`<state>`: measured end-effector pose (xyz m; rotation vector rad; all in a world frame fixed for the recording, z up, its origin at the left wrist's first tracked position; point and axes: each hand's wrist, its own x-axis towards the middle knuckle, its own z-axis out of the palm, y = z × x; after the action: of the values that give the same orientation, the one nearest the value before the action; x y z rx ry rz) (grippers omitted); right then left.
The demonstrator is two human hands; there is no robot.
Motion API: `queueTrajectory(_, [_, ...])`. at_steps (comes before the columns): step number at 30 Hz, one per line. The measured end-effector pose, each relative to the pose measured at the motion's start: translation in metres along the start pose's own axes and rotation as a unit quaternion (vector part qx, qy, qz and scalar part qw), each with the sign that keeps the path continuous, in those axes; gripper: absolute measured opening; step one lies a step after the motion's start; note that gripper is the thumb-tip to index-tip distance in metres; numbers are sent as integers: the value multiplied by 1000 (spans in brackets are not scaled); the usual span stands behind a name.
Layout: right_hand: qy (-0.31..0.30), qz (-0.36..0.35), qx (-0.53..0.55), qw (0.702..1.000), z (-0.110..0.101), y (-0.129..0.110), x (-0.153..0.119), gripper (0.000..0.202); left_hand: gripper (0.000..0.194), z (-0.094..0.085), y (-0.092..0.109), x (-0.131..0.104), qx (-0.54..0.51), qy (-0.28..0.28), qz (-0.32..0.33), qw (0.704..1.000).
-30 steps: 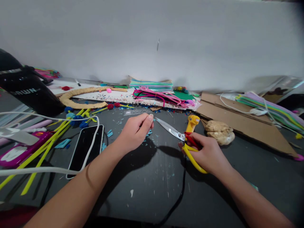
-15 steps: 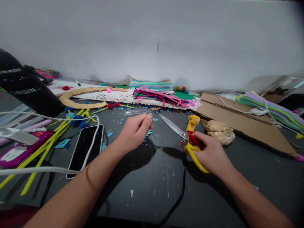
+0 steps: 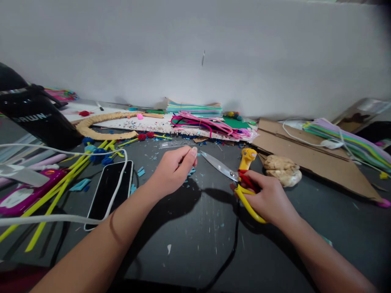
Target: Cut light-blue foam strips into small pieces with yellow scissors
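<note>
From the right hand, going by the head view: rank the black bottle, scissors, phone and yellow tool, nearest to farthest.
1. Scissors: gripped in the right hand.
2. Yellow tool: just beyond that hand.
3. Phone: well over on the left side.
4. Black bottle: far left, farther back than the phone.

The left hand [image 3: 174, 169] hides whatever it pinches, and the left edge crops the black bottle [image 3: 36, 112].
</note>
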<state>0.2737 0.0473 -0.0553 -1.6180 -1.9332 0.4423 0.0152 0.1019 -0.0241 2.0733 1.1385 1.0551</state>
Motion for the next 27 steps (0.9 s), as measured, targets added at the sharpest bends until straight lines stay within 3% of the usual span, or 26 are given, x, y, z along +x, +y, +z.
queueTrajectory(9, [13, -9, -8, 1000, -1, -1, 1, 19, 40, 0, 0, 0, -2, 2, 2, 1000])
queueTrajectory(27, [-32, 18, 25, 999, -1, -3, 1, 26, 35, -1, 0, 0, 0, -4, 18, 1000])
